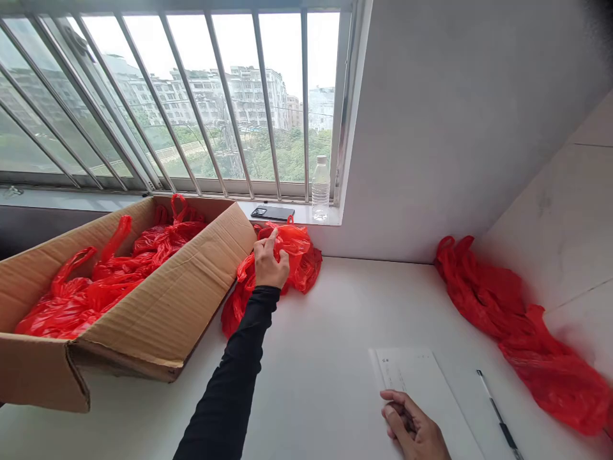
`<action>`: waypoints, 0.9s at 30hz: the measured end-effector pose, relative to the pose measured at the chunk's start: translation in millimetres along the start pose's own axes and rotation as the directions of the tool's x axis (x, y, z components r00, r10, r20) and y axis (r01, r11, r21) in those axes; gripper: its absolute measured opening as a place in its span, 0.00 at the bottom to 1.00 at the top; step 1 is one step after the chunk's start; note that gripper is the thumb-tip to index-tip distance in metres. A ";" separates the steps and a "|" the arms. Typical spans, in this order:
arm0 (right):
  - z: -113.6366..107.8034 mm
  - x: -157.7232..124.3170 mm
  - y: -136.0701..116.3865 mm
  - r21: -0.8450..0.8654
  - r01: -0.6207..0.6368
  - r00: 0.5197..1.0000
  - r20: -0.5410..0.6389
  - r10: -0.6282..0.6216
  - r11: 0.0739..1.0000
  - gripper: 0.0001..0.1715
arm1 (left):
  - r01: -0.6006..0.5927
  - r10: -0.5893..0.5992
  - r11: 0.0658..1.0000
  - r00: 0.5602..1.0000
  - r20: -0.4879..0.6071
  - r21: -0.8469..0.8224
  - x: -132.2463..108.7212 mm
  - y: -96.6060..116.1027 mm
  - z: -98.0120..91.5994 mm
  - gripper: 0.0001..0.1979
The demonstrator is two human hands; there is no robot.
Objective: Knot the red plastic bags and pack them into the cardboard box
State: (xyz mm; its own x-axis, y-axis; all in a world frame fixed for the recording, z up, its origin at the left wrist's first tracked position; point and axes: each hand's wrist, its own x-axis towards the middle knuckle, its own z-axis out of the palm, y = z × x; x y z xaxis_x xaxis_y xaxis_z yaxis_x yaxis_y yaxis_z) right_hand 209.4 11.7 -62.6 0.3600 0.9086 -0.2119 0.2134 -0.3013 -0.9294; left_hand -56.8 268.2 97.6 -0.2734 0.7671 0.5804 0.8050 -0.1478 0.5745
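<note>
My left hand (271, 260), in a black sleeve, reaches out to a heap of red plastic bags (306, 271) against the wall below the windowsill. Its thumb and fingers close on the thin film of one bag, though the fingertips are partly hidden. My right hand (412, 423) hovers at the lower edge of the view over a white sheet of paper (421, 370). Its fingers are curled in with the thumb near them, and nothing shows between them. To the right of the paper lies a pen (498, 412) with a black grip.
An open cardboard box (167, 306) on the left holds several red bags (119, 275), handles up. More red bags (522, 326) lie along the right wall. A clear bottle (320, 188) and a dark phone (272, 213) rest on the sill before the barred window. Beneath is a white table (325, 358).
</note>
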 end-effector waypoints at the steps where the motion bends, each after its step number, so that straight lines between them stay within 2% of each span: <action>1: 0.0 -0.4 -0.5 0.009 -0.003 1.000 -0.002 0.003 1.000 0.34 | -0.001 0.001 1.000 0.999 0.039 0.016 0.6 -8.2 5.7 0.27; 4: -0.1 -1.8 -2.5 0.012 -0.022 0.999 -0.024 0.022 1.000 0.34 | 0.020 -0.028 0.996 0.996 0.090 0.085 -22.4 -39.6 13.0 0.29; 8: -1.7 -3.4 -4.9 -0.007 -0.009 1.000 -0.016 0.009 1.000 0.32 | 0.157 -0.179 0.956 0.982 0.068 0.248 -72.7 -83.3 1.8 0.27; 10: -2.6 -4.3 -5.0 -0.015 -0.013 1.000 -0.012 0.012 1.000 0.31 | 0.230 -0.264 0.921 0.962 0.069 0.315 -88.8 -99.3 -4.6 0.30; 13: -3.3 -5.3 -4.3 -0.014 -0.026 1.000 -0.017 0.026 1.000 0.31 | 0.314 -0.369 0.874 0.925 0.087 0.370 -98.1 -114.2 -8.7 0.35; 16: -3.5 -5.7 -4.6 -0.004 -0.022 1.000 -0.014 0.022 1.000 0.31 | 0.367 -0.433 0.858 0.893 0.122 0.361 -101.0 -119.4 -11.1 0.29; 19: -3.3 -5.8 -6.8 -0.019 -0.019 1.000 -0.006 0.019 1.000 0.30 | 0.390 -0.449 0.873 0.877 0.171 0.293 -111.7 -112.6 -16.3 0.18; 21: -3.0 -5.8 -8.4 -0.023 -0.018 1.000 -0.003 0.018 1.000 0.30 | 0.387 -0.429 0.895 0.882 0.194 0.220 -126.2 -98.7 -18.9 0.15; 24: -2.0 -5.6 -9.7 -0.013 -0.012 1.000 -0.018 0.011 1.000 0.29 | 0.330 -0.331 0.943 0.910 0.251 0.049 -151.8 -63.4 -14.8 0.13; 27: -0.9 -4.8 -9.4 -0.006 -0.004 1.000 -0.018 0.004 1.000 0.31 | 0.241 -0.189 0.958 0.936 0.296 -0.152 -164.4 -19.7 3.9 0.11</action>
State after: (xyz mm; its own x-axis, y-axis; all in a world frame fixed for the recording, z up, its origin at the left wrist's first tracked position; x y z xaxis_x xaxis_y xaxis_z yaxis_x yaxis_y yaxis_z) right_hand 206.6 9.9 -52.6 0.3770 0.9020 -0.2104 0.2169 -0.3069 -0.9267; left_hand -25.6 147.4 -11.3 -0.2521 0.9309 0.2642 0.6255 -0.0516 0.7785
